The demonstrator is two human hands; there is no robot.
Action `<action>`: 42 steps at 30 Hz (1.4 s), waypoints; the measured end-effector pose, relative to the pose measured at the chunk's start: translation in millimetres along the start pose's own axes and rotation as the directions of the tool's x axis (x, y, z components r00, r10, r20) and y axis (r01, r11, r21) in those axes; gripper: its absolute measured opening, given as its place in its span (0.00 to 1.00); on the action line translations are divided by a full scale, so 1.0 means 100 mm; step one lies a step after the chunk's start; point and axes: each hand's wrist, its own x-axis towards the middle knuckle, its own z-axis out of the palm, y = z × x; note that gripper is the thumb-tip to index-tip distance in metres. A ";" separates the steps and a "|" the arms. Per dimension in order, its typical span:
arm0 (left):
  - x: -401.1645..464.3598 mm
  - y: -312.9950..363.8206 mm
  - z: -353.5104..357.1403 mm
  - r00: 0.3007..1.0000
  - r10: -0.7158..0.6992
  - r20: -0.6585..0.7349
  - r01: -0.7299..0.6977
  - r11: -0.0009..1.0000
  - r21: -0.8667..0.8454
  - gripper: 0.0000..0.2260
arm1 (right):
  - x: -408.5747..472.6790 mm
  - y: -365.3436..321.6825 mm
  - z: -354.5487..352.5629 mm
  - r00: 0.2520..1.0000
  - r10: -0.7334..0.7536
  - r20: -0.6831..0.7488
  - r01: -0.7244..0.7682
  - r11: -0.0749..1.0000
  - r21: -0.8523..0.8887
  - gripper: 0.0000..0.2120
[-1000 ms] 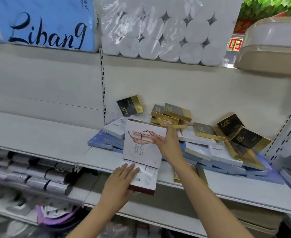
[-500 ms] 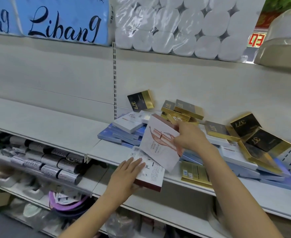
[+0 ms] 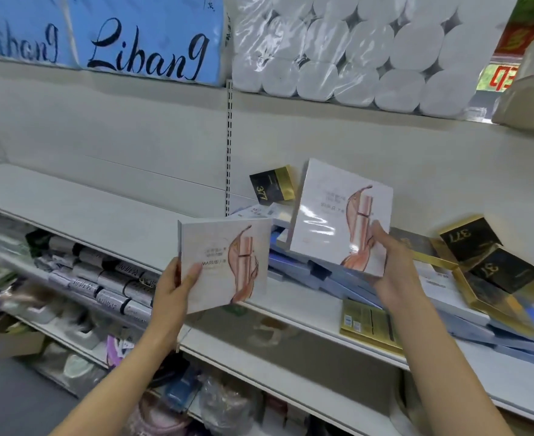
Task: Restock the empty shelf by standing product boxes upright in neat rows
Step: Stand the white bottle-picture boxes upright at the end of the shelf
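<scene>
Now my left hand (image 3: pixel 172 287) grips one white box (image 3: pixel 224 262) by its lower left corner, upright above the shelf (image 3: pixel 102 212) edge. My right hand (image 3: pixel 391 265) holds a second white box (image 3: pixel 338 215) by its lower right side, tilted above the heap of blue boxes (image 3: pixel 303 269) and black-and-gold boxes (image 3: pixel 492 262).

Two white MARUBI boxes show, one (image 3: pixel 224 262) at the left, one (image 3: pixel 338 215) at the right. Three black-and-gold boxes read "377": one (image 3: pixel 272 185) leaning on the back panel, two (image 3: pixel 467 239) (image 3: pixel 504 272) at the right. Two blue Libang packs (image 3: pixel 146 39) (image 3: pixel 17 29) are up top.
</scene>
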 end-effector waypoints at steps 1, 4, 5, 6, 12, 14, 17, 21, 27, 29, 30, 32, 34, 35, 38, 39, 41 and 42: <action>-0.01 0.04 -0.05 0.999 -0.033 -0.026 0.032 0.999 -0.041 0.07 | -0.01 0.04 0.07 0.999 0.022 0.034 -0.023 0.999 0.044 0.11; -0.08 0.15 -0.20 0.985 -0.117 -0.129 0.099 0.986 -0.138 0.08 | 0.01 0.21 0.27 0.984 0.060 0.166 -0.068 0.997 0.042 0.14; -0.10 0.18 -0.26 0.978 -0.131 -0.165 0.106 0.982 -0.154 0.07 | 0.03 0.27 0.35 0.980 0.063 0.190 -0.067 0.998 0.019 0.17; -0.13 0.21 -0.33 0.971 -0.136 -0.197 0.105 0.982 -0.159 0.06 | 0.05 0.33 0.43 0.976 0.071 0.206 -0.073 0.997 0.001 0.19; -0.23 0.37 -0.99 0.913 -0.108 -0.394 0.065 0.990 -0.123 0.08 | 0.03 0.64 1.05 0.945 0.178 0.274 -0.171 0.984 -0.052 0.16; -0.23 0.41 -1.24 0.892 -0.092 -0.443 0.056 0.994 -0.093 0.09 | 0.00 0.72 1.29 0.942 0.151 0.300 -0.142 0.988 -0.051 0.21; -0.18 0.49 -1.62 0.873 -0.041 -0.486 0.016 0.998 -0.056 0.08 | -0.05 0.87 1.66 0.947 0.121 0.299 -0.094 0.990 -0.105 0.21; -0.07 0.63 -2.19 0.854 -0.017 -0.519 -0.026 0.997 -0.075 0.06 | -0.11 1.13 2.24 0.931 0.112 0.347 -0.059 0.985 -0.160 0.14; 0.12 0.82 -3.28 0.855 -0.058 -0.515 -0.015 0.991 -0.136 0.14 | -0.41 1.59 3.26 0.923 0.097 0.372 -0.022 0.980 -0.199 0.14; 0.17 0.88 -3.64 0.855 -0.054 -0.515 -0.017 0.991 -0.132 0.15 | -0.52 1.72 3.58 0.921 0.102 0.375 -0.030 0.981 -0.192 0.10; 0.20 0.91 -3.86 0.854 -0.052 -0.518 -0.021 0.991 -0.133 0.15 | -0.58 1.82 3.78 0.921 0.111 0.374 -0.042 0.981 -0.187 0.08; 0.25 0.95 -4.11 0.856 -0.054 -0.514 -0.015 0.992 -0.129 0.14 | -0.64 1.92 3.99 0.920 0.127 0.370 -0.074 0.985 -0.155 0.06; 0.29 0.98 -4.40 0.851 -0.060 -0.522 -0.008 0.992 -0.128 0.13 | -0.69 2.07 4.27 0.916 0.146 0.373 -0.099 0.985 -0.142 0.07; 0.32 1.00 -4.53 0.849 -0.064 -0.525 -0.006 0.991 -0.130 0.12 | -0.72 2.14 4.42 0.914 0.156 0.375 -0.110 0.984 -0.142 0.07; 0.42 1.01 -4.90 0.836 -0.067 -0.544 0.005 0.993 -0.116 0.12 | -0.75 2.32 4.84 0.903 0.168 0.397 -0.114 0.981 -0.156 0.08; 0.47 1.00 -5.02 0.831 -0.069 -0.553 0.010 0.994 -0.109 0.12 | -0.73 2.37 4.97 0.898 0.163 0.409 -0.102 0.981 -0.167 0.09; 0.57 0.97 -5.22 0.819 -0.071 -0.569 0.020 0.995 -0.095 0.12 | -0.67 2.47 5.23 0.888 0.147 0.435 -0.068 0.979 -0.192 0.10; 0.63 0.95 -5.32 0.812 -0.072 -0.579 0.023 0.996 -0.091 0.12 | -0.63 2.53 5.35 0.884 0.140 0.445 -0.054 0.978 -0.201 0.10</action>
